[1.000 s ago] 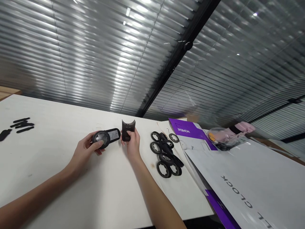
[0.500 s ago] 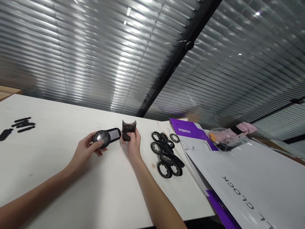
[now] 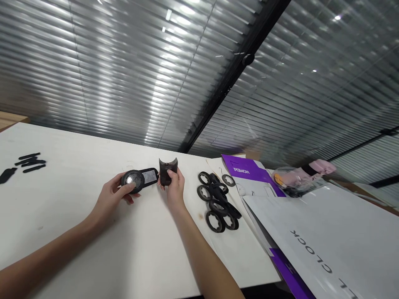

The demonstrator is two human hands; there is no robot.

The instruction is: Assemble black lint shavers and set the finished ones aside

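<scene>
My left hand is closed round the head of a black fabric shaver, thumb on its perforated metal disc. The shaver's handle, with a pale printed label, points right. In my right hand is a dark translucent lint container with a concave upper edge, my thumb lying across its face. The container's lower end is close to the tip of the handle; whether they touch I cannot tell. Some fingers of both hands are hidden behind the parts.
Several black notched rings lie piled right of my right forearm, with one flat ring apart. Flat black pieces lie far left. Purple and white boxes and a pink wrapped item are at right, before a slatted glass wall.
My right thumb has straightened and shifted up across the lint container, which has moved very slightly. The left hand and shaver look unchanged.
</scene>
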